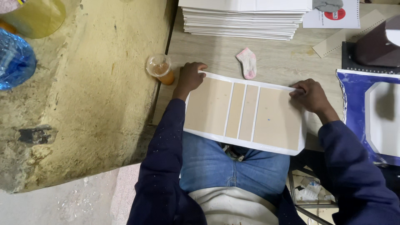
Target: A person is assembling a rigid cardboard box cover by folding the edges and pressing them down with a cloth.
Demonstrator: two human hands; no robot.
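A small bookbinding workshop: wooden worktable (287,58), stacked white boards (246,21), rough plastered wall (96,83), dusty concrete floor (75,204).

Bright even overhead light; soft shadows; sharp focus; slight wide-angle edge distortion.

Both arms, in dark blue sleeves, are reaching forward from the lap. Left hand (190,77) is resting at the far left corner of the white sheet (246,111), fingers curled, fingertips pressing its top edge. Right hand (310,96) is sitting at the far right corner, fingers bent, pinching the same edge. Wrists are lying low.
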